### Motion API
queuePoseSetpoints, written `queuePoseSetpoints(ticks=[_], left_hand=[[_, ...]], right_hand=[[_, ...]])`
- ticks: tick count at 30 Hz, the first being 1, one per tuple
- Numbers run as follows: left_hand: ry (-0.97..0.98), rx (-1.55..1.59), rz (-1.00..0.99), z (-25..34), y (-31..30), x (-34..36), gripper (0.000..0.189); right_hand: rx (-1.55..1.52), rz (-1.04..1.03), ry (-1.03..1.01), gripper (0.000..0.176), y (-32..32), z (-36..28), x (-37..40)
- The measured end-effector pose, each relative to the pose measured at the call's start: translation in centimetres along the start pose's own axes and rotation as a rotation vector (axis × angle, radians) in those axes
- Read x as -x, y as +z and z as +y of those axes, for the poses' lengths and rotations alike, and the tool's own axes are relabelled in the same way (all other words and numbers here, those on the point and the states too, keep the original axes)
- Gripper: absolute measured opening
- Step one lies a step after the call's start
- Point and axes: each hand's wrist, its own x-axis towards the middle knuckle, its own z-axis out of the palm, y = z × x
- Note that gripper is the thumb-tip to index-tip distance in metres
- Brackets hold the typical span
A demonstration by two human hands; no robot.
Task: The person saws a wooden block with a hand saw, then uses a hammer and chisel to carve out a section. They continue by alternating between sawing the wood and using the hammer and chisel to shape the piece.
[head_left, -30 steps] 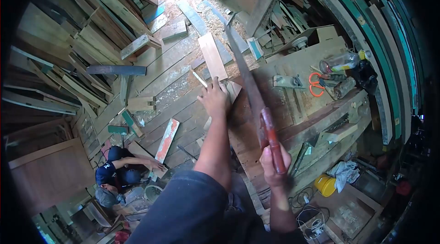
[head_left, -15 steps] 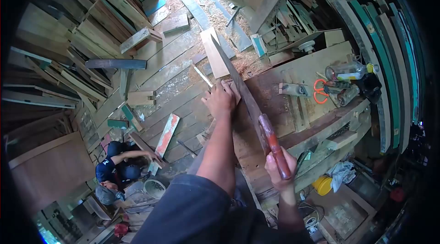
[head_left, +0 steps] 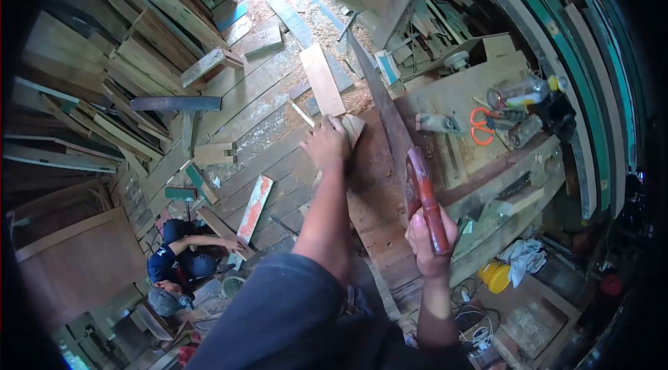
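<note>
My right hand (head_left: 431, 241) is wrapped around the reddish-brown handle of a handsaw (head_left: 379, 95). Its long dark blade points away from me and stands apart from my left hand. At the far left edge of the workbench (head_left: 376, 213), my left hand (head_left: 327, 144) presses down with fingers bent over a small piece of wood (head_left: 353, 128). Part of that wood is hidden under the palm. Just past the fingers lies a pale plank (head_left: 322, 81). A thin light strip (head_left: 303, 113) runs beneath the left hand.
Orange-handled scissors (head_left: 481, 126), a clear bottle (head_left: 515, 94) and a wooden tool (head_left: 438, 123) lie on the bench's right part. Offcuts and sawdust cover the floor ahead. Boards lean at left and right. Another person (head_left: 181, 259) crouches at lower left, handling wood.
The saw has swung right, away from my left hand, and its handle has risen slightly. My left hand has shifted a little, and more of the wood piece shows beside it.
</note>
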Motion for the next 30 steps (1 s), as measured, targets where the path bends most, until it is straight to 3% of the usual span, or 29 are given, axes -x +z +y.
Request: queuePoseSetpoints(ticks=[2, 8, 14, 17, 27, 30], left_hand=[[0.018, -0.022, -0.033, -0.4, -0.2, 0.5, 0.039], [0.121, 0.061, 0.119, -2.5, 1.9, 0.9, 0.037], [-0.004, 0.082, 0.067, -1.1, 0.9, 0.7, 0.036], [-0.045, 0.035, -0.020, -0.5, 0.5, 0.3, 0.035], [-0.054, 0.060, 0.027, -0.6, 1.3, 0.3, 0.037], [-0.064, 0.069, 0.034, -0.6, 1.3, 0.2, 0.037]], right_hand=[[-0.033, 0.003, 0.005, 0.015, -0.1, -0.5, 1.7], [-0.070, -0.019, 0.019, 0.015, -0.6, -0.4, 6.0], [-0.019, -0.062, 0.106, 0.016, -0.9, 0.1, 5.7], [0.092, -0.089, 0.084, 0.015, -0.8, -0.6, 5.0], [0.269, -0.109, 0.129, 0.014, -1.6, -4.3, 3.9], [0.504, -0.172, 0.081, 0.014, -0.2, -8.5, 4.3]])
